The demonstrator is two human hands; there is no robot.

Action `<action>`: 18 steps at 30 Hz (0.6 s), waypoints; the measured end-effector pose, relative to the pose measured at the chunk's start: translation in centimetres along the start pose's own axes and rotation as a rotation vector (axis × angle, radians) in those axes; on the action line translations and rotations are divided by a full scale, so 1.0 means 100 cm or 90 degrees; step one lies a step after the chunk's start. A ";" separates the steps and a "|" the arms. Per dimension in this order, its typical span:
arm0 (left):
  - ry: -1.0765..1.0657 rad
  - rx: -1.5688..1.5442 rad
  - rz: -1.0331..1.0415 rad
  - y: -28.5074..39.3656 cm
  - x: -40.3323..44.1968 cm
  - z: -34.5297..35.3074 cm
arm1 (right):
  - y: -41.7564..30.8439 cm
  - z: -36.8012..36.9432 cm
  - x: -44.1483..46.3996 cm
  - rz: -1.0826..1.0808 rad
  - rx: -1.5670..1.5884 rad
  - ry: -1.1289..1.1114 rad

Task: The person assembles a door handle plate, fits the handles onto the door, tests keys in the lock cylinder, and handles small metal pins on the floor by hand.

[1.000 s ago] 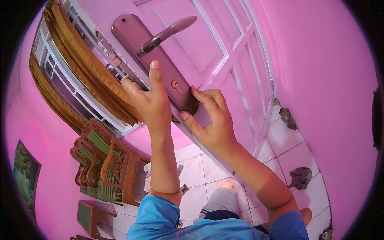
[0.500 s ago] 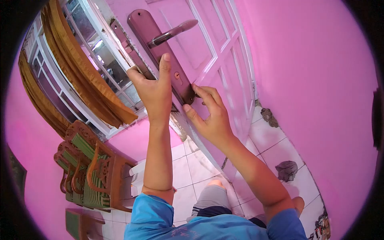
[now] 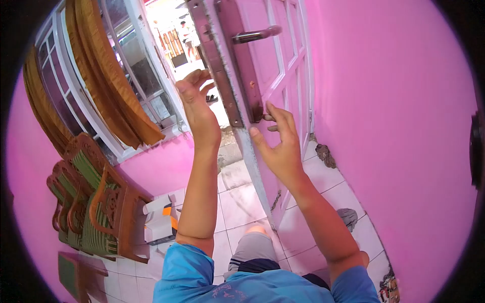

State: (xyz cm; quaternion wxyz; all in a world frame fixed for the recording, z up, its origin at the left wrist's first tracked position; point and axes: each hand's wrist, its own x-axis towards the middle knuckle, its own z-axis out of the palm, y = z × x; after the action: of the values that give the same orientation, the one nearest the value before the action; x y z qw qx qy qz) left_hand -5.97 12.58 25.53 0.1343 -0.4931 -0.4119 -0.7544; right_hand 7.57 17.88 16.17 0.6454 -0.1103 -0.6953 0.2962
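The pink door (image 3: pixel 278 65) stands partly open, its lock edge facing me. Its face carries a brown metal handle plate (image 3: pixel 247 76) with a lever handle (image 3: pixel 257 35) and a keyhole. Along the edge runs the lock's faceplate (image 3: pixel 221 70). My left hand (image 3: pixel 202 113) is open beside that edge, its fingers bent toward the door's far side; their contact is hidden. My right hand (image 3: pixel 280 144) has thumb and fingers apart around the plate's lower end. Its fingertips are at or very near the plate; I cannot tell whether anything small is between them.
Left are a window (image 3: pixel 136 60) with brown curtains (image 3: pixel 101 76), carved wooden chairs (image 3: pixel 108 207) and an opened box (image 3: pixel 160 224) on the tiles. Grey cloths (image 3: pixel 347 218) lie by the right wall. Tools (image 3: pixel 389 288) lie at lower right. A person (image 3: pixel 187 38) is outside.
The door has turned so its lock edge and the bright outdoors now show. My left hand has moved off the plate's front side to beside the edge; my right hand stays by the plate's lower end.
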 end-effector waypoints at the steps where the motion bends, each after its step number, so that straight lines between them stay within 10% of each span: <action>1: 0.000 -0.056 0.003 -0.008 -0.001 -0.011 | 0.000 0.001 -0.002 -0.002 -0.002 -0.012; 12: 0.018 0.233 -0.401 -0.152 -0.230 -0.211 | 0.046 -0.011 -0.069 0.043 -0.053 0.054; 18: -0.085 0.552 -0.720 -0.170 -0.415 -0.330 | 0.120 -0.061 -0.182 0.440 -0.147 -0.251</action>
State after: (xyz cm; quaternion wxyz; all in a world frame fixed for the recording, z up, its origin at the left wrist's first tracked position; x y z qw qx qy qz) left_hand -17.44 -10.15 -24.02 -0.1189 -0.1509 -0.8747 -0.4449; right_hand 13.26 19.35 -5.71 0.3459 -0.3501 -0.7564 0.4309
